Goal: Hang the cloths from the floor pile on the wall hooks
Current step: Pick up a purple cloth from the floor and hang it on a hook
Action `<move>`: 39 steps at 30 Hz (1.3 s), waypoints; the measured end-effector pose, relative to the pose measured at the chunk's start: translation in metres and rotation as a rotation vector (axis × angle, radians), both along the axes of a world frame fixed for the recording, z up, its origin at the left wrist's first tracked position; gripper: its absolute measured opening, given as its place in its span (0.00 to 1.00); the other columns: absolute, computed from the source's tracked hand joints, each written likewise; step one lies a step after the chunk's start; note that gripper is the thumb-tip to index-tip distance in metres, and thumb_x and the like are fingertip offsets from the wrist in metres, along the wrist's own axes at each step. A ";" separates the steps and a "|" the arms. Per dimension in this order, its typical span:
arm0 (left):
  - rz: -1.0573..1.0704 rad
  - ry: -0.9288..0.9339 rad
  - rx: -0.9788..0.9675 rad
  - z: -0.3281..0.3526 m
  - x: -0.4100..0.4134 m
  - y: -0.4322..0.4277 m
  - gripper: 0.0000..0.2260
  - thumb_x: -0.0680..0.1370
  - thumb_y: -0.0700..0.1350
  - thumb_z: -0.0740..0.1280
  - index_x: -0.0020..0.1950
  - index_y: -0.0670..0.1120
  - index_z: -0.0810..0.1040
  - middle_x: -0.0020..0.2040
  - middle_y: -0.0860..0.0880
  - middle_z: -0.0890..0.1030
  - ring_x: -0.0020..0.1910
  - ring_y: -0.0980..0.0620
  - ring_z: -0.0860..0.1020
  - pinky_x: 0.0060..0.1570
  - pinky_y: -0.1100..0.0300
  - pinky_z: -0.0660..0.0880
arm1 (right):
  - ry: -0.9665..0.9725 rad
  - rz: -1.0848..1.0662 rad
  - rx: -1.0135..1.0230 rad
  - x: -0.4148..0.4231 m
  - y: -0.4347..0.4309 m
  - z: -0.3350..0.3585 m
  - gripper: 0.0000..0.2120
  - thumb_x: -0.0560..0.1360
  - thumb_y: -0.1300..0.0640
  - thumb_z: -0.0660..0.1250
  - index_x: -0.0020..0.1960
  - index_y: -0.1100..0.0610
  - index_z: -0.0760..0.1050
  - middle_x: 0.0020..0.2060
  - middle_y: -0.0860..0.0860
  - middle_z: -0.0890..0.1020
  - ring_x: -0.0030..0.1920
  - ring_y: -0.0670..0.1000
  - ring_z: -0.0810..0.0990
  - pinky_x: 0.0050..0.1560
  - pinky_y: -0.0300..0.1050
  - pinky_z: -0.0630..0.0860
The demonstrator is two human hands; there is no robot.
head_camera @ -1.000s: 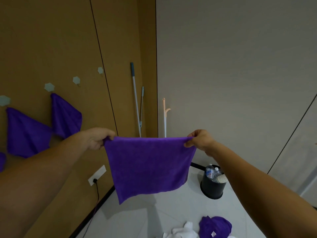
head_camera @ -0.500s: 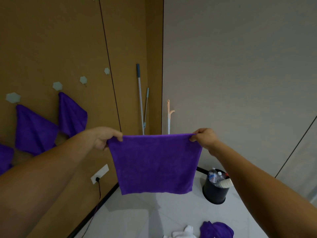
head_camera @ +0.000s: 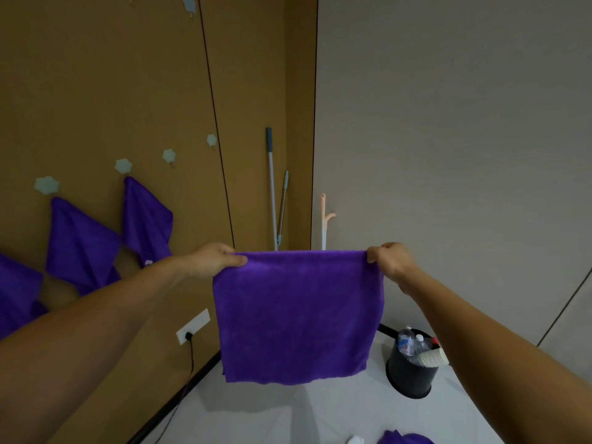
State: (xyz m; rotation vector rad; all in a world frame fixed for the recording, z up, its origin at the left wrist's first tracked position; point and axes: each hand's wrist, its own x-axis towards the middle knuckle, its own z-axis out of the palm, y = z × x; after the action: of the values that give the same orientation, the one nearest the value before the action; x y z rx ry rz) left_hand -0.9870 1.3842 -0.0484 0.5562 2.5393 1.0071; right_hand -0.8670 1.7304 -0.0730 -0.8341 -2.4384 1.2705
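Observation:
A purple cloth (head_camera: 296, 315) hangs spread flat in front of me, held by its two top corners. My left hand (head_camera: 213, 259) pinches the left corner and my right hand (head_camera: 389, 259) pinches the right one. On the brown wall at the left, pale star-shaped hooks run in a rising row. Two bare hooks (head_camera: 168, 156) (head_camera: 211, 140) sit right of a hook (head_camera: 123, 166) carrying a purple cloth (head_camera: 145, 219). Another hung purple cloth (head_camera: 80, 245) is further left. The floor pile (head_camera: 402, 439) of purple and white cloths shows at the bottom edge.
A black bin (head_camera: 410, 373) with bottles and paper cups stands on the floor at the right. Mop handles (head_camera: 272, 187) lean in the corner. A wall socket (head_camera: 193, 326) with a black cable sits low on the brown wall.
The cloth's lower edge has swung down and now hangs straight. The view has tilted upward, so the floor pile slid toward the bottom edge.

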 end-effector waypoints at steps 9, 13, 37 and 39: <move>0.402 0.106 0.722 -0.005 0.006 0.009 0.17 0.70 0.33 0.63 0.25 0.50 0.73 0.23 0.55 0.71 0.22 0.57 0.69 0.22 0.69 0.64 | 0.442 0.016 -0.505 -0.024 -0.031 0.009 0.13 0.70 0.67 0.68 0.36 0.55 0.66 0.29 0.52 0.72 0.29 0.48 0.68 0.27 0.41 0.66; 0.460 0.049 0.793 -0.003 0.000 0.012 0.13 0.72 0.32 0.61 0.38 0.50 0.72 0.32 0.50 0.71 0.27 0.55 0.69 0.27 0.62 0.65 | 0.411 0.085 -0.536 -0.055 -0.067 0.016 0.10 0.74 0.68 0.62 0.40 0.54 0.69 0.33 0.51 0.73 0.32 0.47 0.70 0.30 0.39 0.68; 0.049 0.158 0.378 -0.019 -0.238 -0.100 0.10 0.75 0.53 0.71 0.35 0.53 0.82 0.29 0.58 0.80 0.29 0.64 0.77 0.29 0.71 0.71 | 0.173 0.539 -0.226 -0.298 -0.218 0.015 0.11 0.72 0.58 0.74 0.46 0.65 0.76 0.38 0.56 0.81 0.35 0.49 0.79 0.33 0.36 0.76; 0.095 0.242 0.361 -0.017 -0.250 -0.102 0.10 0.77 0.51 0.69 0.37 0.50 0.81 0.32 0.55 0.81 0.32 0.60 0.78 0.33 0.67 0.74 | 0.173 0.552 -0.226 -0.316 -0.229 0.022 0.07 0.74 0.59 0.71 0.46 0.63 0.77 0.39 0.55 0.81 0.36 0.50 0.79 0.32 0.36 0.75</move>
State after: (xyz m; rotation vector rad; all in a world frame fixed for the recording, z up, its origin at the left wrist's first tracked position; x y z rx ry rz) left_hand -1.2372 1.2818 -0.0649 0.6974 2.6228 1.5334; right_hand -1.1826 1.5018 -0.0505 -0.0708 -2.4971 1.7430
